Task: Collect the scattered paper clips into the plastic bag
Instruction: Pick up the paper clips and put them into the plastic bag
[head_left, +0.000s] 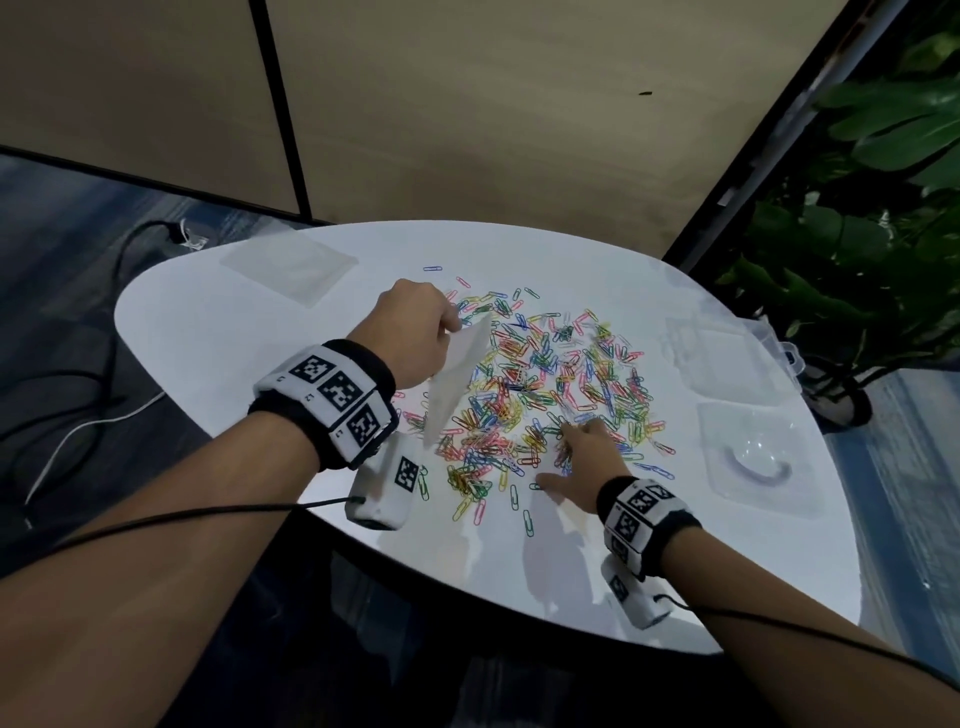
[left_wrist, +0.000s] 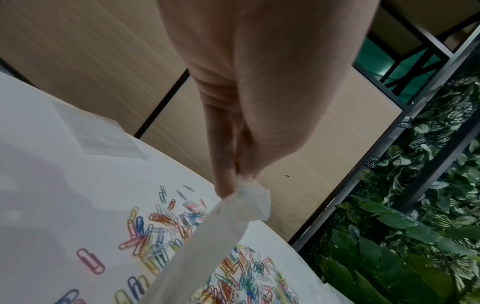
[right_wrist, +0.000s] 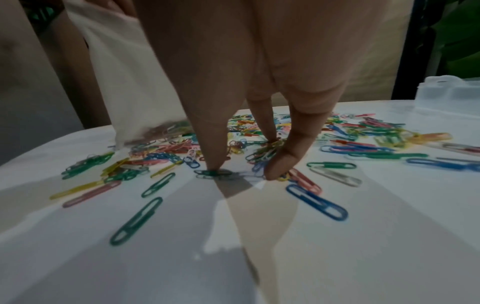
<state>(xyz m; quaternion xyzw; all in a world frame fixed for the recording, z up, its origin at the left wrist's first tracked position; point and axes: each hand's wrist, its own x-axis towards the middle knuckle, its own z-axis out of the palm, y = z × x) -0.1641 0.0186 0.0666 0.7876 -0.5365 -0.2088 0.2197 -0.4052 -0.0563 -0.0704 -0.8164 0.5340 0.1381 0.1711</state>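
My left hand (head_left: 415, 332) is pinching one plastic bag (head_left: 460, 374); my right hand (head_left: 582, 462), fingers spread, is pressing paper clips (head_left: 545, 374), too many to count.

The head view looks steeply down from over the table's (head_left: 234, 332) near edge, taking in nearly its whole top. The left wrist view looks along the left hand (left_wrist: 259, 82) toward the far edge; the right wrist view sits low, close behind the right hand (right_wrist: 259, 61). All share the clips (head_left: 545, 384) and bag (head_left: 457, 379).
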